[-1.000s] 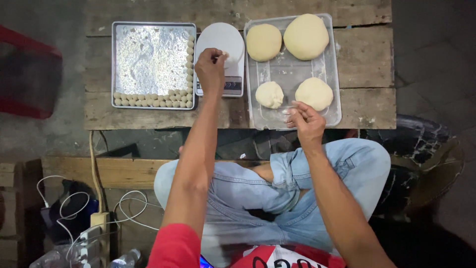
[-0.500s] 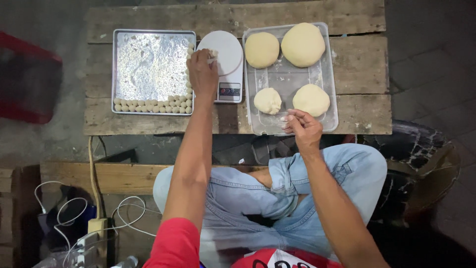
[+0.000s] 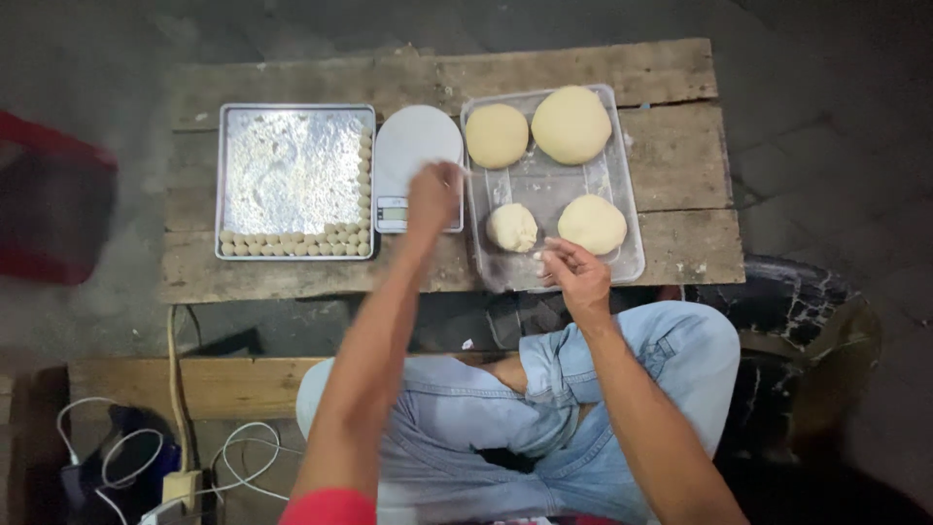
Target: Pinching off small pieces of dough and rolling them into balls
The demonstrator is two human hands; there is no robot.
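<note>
- The right hand [image 3: 575, 277] is nearest, at the front edge of the clear tray [image 3: 630, 209]. Its fingers are pinched, maybe on a tiny bit of dough, but I cannot tell for sure.
- Just past it sit two small dough lumps [image 3: 512, 227], then two big dough balls [image 3: 570, 123] further back.
- The left hand [image 3: 434, 194] is over the white scale [image 3: 413, 146], blurry. I cannot tell if it holds anything.
- To weigh well, I think, put each bit softly in the middle of the scale.
- Far left, the metal tray [image 3: 292, 165] has little balls [image 3: 296, 243] lined along two edges.
</note>
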